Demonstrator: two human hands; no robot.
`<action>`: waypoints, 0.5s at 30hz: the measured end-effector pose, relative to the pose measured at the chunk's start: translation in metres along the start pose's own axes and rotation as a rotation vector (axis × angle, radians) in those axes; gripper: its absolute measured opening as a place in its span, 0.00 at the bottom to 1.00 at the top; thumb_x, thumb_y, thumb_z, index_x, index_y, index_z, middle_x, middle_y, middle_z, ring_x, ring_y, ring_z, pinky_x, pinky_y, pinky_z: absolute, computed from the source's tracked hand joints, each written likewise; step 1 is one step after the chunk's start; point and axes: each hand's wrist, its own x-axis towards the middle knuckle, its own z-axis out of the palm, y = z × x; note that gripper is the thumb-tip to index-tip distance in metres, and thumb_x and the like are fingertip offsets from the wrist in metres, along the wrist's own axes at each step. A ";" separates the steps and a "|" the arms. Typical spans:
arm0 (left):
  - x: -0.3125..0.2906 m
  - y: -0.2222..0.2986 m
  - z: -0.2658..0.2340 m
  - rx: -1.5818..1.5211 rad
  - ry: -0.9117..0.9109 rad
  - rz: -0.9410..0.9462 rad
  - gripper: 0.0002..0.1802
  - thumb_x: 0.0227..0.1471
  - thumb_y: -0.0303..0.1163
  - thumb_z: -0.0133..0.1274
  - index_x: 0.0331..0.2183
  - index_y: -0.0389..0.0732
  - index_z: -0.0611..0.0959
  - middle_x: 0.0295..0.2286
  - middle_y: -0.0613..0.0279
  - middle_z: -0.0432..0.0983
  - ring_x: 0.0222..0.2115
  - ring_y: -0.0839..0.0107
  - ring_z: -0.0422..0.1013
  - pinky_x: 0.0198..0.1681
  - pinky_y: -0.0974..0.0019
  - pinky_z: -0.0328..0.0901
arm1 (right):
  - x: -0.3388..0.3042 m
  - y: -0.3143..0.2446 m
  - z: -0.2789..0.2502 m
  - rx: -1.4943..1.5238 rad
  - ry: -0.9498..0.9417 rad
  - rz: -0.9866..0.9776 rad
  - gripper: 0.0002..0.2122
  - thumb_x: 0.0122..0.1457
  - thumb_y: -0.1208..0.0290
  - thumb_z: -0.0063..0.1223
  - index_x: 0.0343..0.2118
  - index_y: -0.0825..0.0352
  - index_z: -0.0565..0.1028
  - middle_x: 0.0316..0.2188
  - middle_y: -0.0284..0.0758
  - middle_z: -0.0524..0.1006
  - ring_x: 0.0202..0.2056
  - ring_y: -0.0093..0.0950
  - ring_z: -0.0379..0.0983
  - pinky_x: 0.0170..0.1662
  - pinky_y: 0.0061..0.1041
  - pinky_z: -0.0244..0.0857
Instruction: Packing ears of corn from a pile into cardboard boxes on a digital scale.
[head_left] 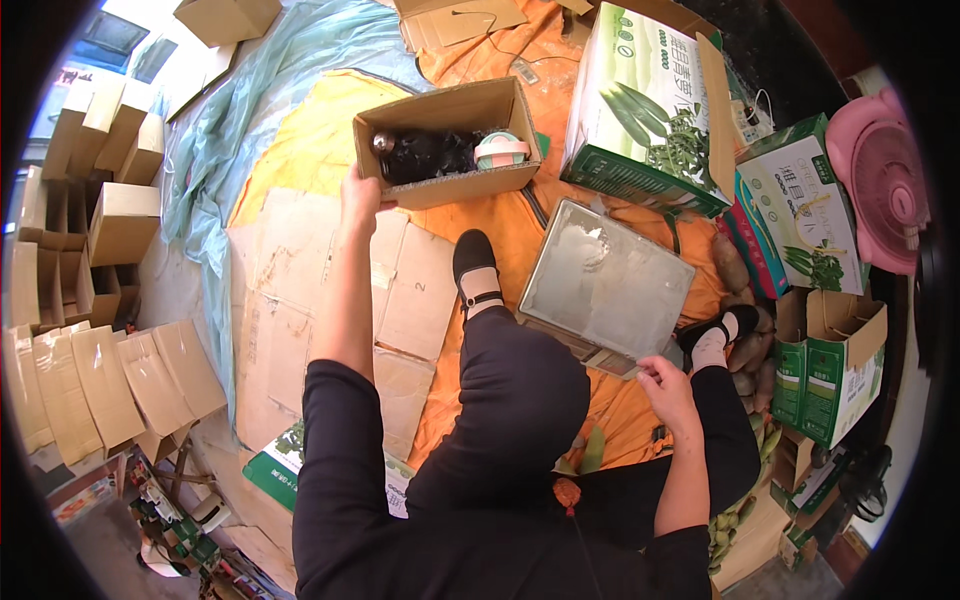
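Observation:
My left hand [360, 200] grips the near left corner of an open cardboard box [455, 192]. Inside the box lie a black plastic bag [425, 155], a round metallic-looking lid or cap [383, 143] and a pink and mint-green round container [502, 150]. Just off the near right corner of a platform scale [605, 275] with a flat metal top is my right hand [668, 390], its fingers loosely bent and nothing visible in them. Whether its fingertips touch the scale I cannot tell. The scale's top bears nothing but smudges.
A large green-and-white carton [650, 110] stands beyond the scale. Right of it are another printed carton [800, 210], a pink fan [885, 185] and long brown roots [745, 350]. Flattened cardboard [330, 300] covers the orange sheet at left; several brown boxes [125, 220] are stacked farther left.

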 end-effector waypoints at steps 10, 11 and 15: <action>0.039 0.002 -0.016 0.069 -0.054 0.042 0.21 0.52 0.28 0.41 0.50 0.38 0.67 0.37 0.54 0.72 0.34 0.64 0.74 0.27 0.62 0.75 | 0.003 0.002 0.006 0.000 -0.028 -0.013 0.11 0.51 0.74 0.52 0.38 0.70 0.73 0.29 0.39 0.74 0.29 0.30 0.71 0.35 0.25 0.65; 0.030 -0.010 -0.012 -0.087 -0.005 0.122 0.23 0.54 0.34 0.44 0.51 0.38 0.66 0.40 0.55 0.71 0.39 0.65 0.71 0.31 0.61 0.73 | 0.004 0.001 0.005 -0.001 -0.025 -0.014 0.11 0.52 0.74 0.52 0.38 0.69 0.72 0.29 0.39 0.74 0.29 0.29 0.70 0.35 0.24 0.65; -0.040 -0.095 -0.025 0.022 0.159 0.143 0.21 0.54 0.43 0.50 0.43 0.37 0.74 0.34 0.61 0.73 0.37 0.72 0.69 0.36 0.69 0.67 | 0.003 0.002 0.004 0.008 -0.022 -0.001 0.11 0.52 0.76 0.51 0.39 0.69 0.72 0.28 0.37 0.74 0.29 0.26 0.69 0.35 0.23 0.65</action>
